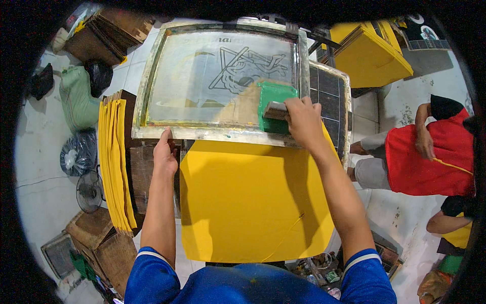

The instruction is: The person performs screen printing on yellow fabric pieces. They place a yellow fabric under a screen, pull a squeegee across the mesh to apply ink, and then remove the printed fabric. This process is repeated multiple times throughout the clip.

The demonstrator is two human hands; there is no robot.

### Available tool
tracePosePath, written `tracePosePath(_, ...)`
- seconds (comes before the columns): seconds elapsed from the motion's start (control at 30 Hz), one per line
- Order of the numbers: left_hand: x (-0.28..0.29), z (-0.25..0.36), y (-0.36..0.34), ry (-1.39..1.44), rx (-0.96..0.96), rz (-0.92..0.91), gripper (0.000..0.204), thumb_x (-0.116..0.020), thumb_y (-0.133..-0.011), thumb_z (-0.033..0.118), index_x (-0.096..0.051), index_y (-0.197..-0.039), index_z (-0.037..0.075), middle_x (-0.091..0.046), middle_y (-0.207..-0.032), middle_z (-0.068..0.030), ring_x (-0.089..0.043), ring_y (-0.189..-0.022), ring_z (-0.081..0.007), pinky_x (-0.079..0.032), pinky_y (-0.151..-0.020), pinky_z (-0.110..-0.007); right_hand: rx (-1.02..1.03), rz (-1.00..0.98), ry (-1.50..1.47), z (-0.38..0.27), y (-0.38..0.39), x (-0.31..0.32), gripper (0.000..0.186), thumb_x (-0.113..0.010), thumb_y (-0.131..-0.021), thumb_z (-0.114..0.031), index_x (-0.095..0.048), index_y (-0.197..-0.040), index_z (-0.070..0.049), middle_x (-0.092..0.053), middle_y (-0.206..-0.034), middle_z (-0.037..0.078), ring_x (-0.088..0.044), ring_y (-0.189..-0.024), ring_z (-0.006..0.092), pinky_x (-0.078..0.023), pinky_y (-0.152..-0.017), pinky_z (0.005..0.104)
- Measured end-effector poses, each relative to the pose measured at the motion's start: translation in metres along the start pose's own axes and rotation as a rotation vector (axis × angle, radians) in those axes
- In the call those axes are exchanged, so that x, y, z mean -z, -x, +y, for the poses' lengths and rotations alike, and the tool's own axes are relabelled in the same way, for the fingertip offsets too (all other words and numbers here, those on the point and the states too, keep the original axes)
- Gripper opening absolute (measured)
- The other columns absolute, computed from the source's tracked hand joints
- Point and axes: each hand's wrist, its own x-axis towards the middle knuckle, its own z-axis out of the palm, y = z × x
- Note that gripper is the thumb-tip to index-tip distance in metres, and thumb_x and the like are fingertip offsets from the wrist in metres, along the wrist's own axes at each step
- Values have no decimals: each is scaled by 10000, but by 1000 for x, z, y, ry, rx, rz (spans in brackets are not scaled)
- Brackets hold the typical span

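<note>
A screen printing frame (212, 133) with a pale mesh and a dark line drawing tilts in front of me. My left hand (165, 154) grips its near left edge, thumb on top and fingers curled below. My right hand (305, 121) is closed round a squeegee (275, 110), which rests in a patch of green ink (279, 91) at the mesh's near right corner. Under the frame and toward me lies a large yellow fabric piece (248, 202) with a cord across it. Part of the fabric is hidden by the frame.
Folded yellow fabric (115, 164) hangs at the left beside cardboard boxes (93, 235) and a fan (90, 191). Another yellow stack (372, 55) stands at the far right. On the right, a person handles red fabric (425, 157); a second person's arm shows below.
</note>
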Motion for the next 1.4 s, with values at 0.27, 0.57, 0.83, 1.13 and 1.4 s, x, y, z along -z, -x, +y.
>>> tracePosePath(0.27,-6,-10,10,-278,-83,39,669,-659,-996,535,-578,-1295,-59,-614,-1291,-116,-559,-1157,-216,-438,-1033,-391,-20,38,73,34,-82,-7,406,-693,-789,-12,-674,-1177,-129,-709,-1153,86,-595,-1113,345,-404,-915,533)
tracePosePath(0.57,-34,-13,21,-185,4,174,689,-537,-1064,517,-497,-1384,-92,-597,-1321,-147,-575,-1184,-252,-467,-1027,-398,-6,103,30,7,14,-33,414,-721,-761,10,-677,-1151,-124,-691,-1083,52,-573,-1048,318,-405,-871,462)
tracePosePath(0.83,-37,-30,32,31,-110,-8,724,-502,-1072,528,-416,-1444,-87,-481,-1457,-172,-517,-1284,-277,-481,-1042,-446,20,214,27,-18,53,-33,422,-737,-727,-15,-667,-1126,-135,-662,-1142,21,-568,-1063,270,-404,-867,430)
tracePosePath(1.13,-34,-49,26,113,-290,-5,647,-507,-1079,499,-415,-1445,-27,-450,-1510,-152,-397,-1405,-238,-278,-1190,-412,-56,-142,-46,10,-14,14,330,-767,-802,-122,-687,-1122,-110,-704,-1074,103,-598,-1079,342,-426,-881,494)
tracePosePath(1.4,-35,-57,23,102,-394,17,509,-508,-1086,479,-519,-1274,6,-536,-1292,-90,-455,-1232,-188,-322,-1116,-375,37,-29,-121,9,21,11,329,-786,-809,-156,-692,-1122,-124,-694,-976,121,-610,-1009,350,-433,-829,483)
